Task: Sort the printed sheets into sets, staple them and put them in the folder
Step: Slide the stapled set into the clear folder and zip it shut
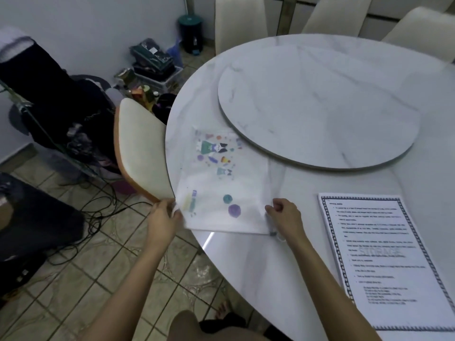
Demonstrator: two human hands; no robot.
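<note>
A translucent white folder (pixel 221 183) with small coloured cartoon prints lies on the round marble table (pixel 246 267), its near left corner over the table's edge. My left hand (pixel 163 217) pinches that near left corner. My right hand (pixel 285 216) pinches the near right corner, fingers curled on the edge by the zip pull. A stack of printed sheets (pixel 384 264) with a patterned black border and text lies flat to the right, apart from both hands.
A raised marble turntable (pixel 320 107) fills the table's middle. A cream chair (pixel 140 148) stands at the table's left edge, more chairs at the far side. Cables, boxes and dark bags clutter the tiled floor on the left.
</note>
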